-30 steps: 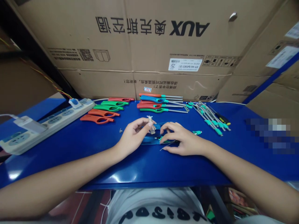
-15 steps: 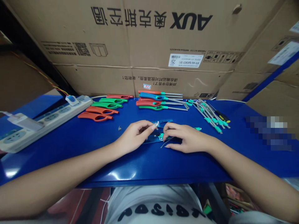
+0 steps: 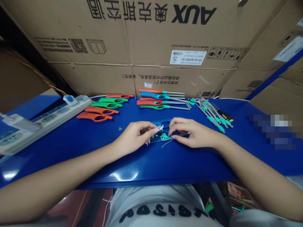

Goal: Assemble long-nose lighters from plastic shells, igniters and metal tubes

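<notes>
Between thumb and fingers, my left hand pinches a small pale cylindrical part with a shiny band. Facing it, my right hand has thumb and index finger closed on a green lighter trigger piece with thin wires. A metal rod shows under the right hand, and a thin tube sticks out below. Beneath both hands lies a blue lighter handle shell, partly covered by my fingers.
Several assembled lighters lie behind the hands. Coloured handle shells rest at left beside a power strip. Metal rods with green parts and a screwdriver are at right. Small screws lie left; a large carton stands behind.
My right hand has closed its thumb and index finger on the green piece, where they were apart before. The pale part in my left hand has shifted slightly right. The view has tilted slightly down.
</notes>
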Demonstrator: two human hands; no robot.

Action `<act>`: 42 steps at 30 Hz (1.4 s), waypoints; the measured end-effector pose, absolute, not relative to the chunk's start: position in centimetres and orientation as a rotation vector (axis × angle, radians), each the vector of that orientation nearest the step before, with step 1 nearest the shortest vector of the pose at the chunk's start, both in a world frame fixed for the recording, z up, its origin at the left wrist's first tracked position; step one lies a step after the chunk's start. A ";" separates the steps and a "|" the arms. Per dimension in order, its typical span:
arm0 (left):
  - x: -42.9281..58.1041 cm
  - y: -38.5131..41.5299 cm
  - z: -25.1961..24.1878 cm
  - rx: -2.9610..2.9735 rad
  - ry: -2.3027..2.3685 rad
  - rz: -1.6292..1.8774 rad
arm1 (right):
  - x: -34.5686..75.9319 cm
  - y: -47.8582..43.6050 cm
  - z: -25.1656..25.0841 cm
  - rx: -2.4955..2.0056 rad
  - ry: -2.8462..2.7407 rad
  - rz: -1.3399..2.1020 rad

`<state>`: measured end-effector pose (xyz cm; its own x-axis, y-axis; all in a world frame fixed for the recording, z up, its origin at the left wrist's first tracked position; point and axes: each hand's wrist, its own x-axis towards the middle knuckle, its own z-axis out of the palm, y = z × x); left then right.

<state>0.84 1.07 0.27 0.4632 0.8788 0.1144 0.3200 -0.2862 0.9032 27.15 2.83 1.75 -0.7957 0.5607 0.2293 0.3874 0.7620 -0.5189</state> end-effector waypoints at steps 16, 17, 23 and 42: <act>1.1 1.1 -0.5 1.822 0.993 0.741 | 29.7 5.0 2.0 -1.126 -2.677 0.867; 1.1 1.1 -0.5 1.818 0.989 0.737 | 29.7 4.9 2.0 -1.131 -2.669 0.869; 1.4 1.1 -0.4 1.813 0.999 0.709 | 29.3 4.5 2.3 -1.057 -2.715 0.754; 1.1 1.4 -0.5 1.764 0.996 0.768 | 25.4 1.8 0.0 -0.742 -2.733 0.672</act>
<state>1.09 1.38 -0.50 0.4738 0.8778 0.0699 0.2914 -0.2312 0.9283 25.35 1.76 0.00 -0.8453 0.5252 0.0986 0.4195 0.7665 -0.4864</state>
